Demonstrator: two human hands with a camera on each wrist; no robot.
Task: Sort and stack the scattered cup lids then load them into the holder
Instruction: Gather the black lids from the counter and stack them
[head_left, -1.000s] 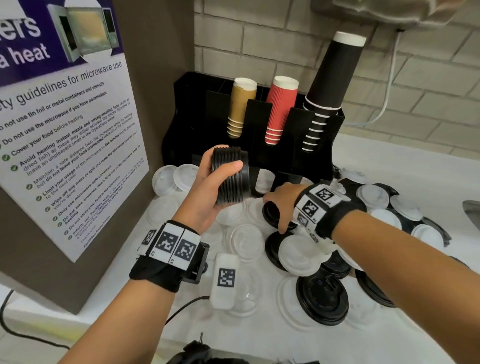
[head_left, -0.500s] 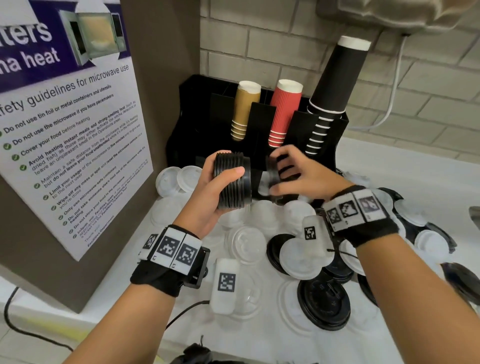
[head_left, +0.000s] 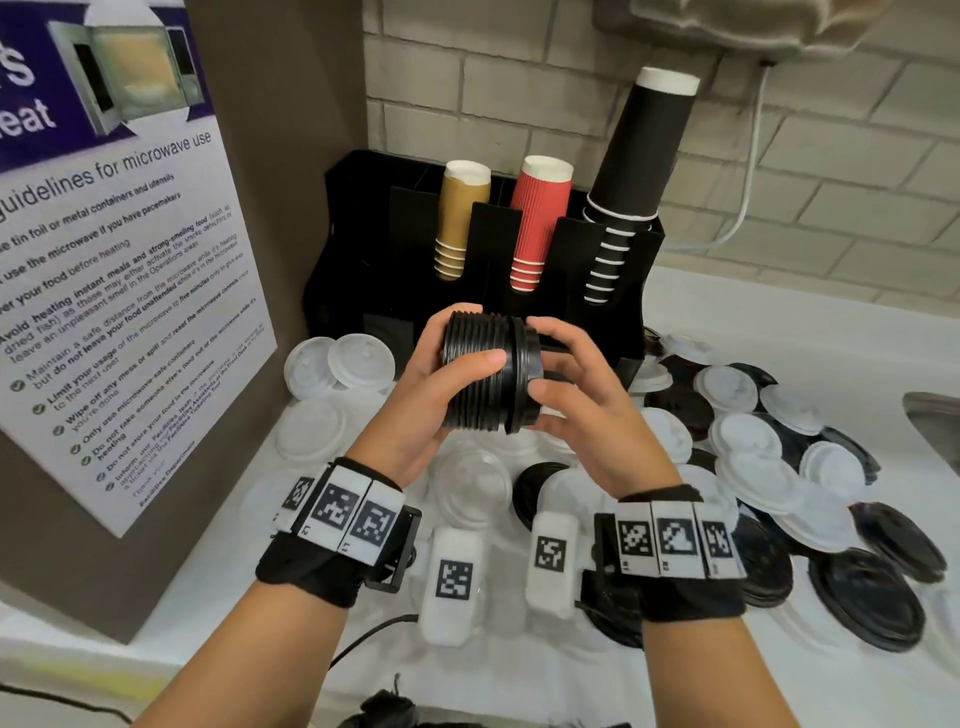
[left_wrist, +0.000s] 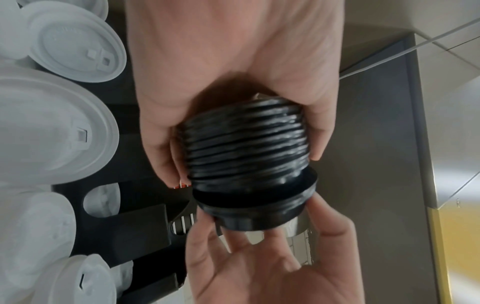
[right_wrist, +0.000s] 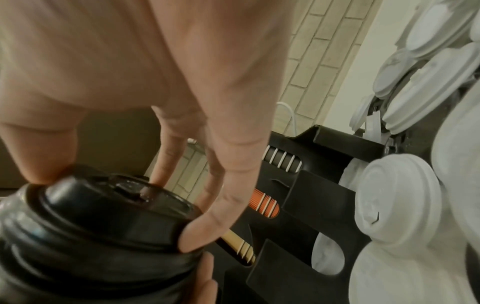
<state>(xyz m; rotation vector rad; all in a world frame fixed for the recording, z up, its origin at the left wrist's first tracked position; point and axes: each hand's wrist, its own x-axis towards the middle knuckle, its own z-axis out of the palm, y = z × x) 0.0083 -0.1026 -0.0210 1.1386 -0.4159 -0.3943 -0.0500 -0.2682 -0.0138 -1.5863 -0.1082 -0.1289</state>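
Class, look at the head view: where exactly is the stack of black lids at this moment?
The stack of black lids is held sideways above the counter, centre frame, between the left hand and right hand, just in front of the black cup holder.

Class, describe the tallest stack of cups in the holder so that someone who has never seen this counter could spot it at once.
Find the black holder standing against the brick wall at the back of the white counter. Three upside-down cup stacks lean out of it; take the rightmost one, the black cups. They rise well above the tan cups and the red ribbed cups, and only they are black with thin white rims.
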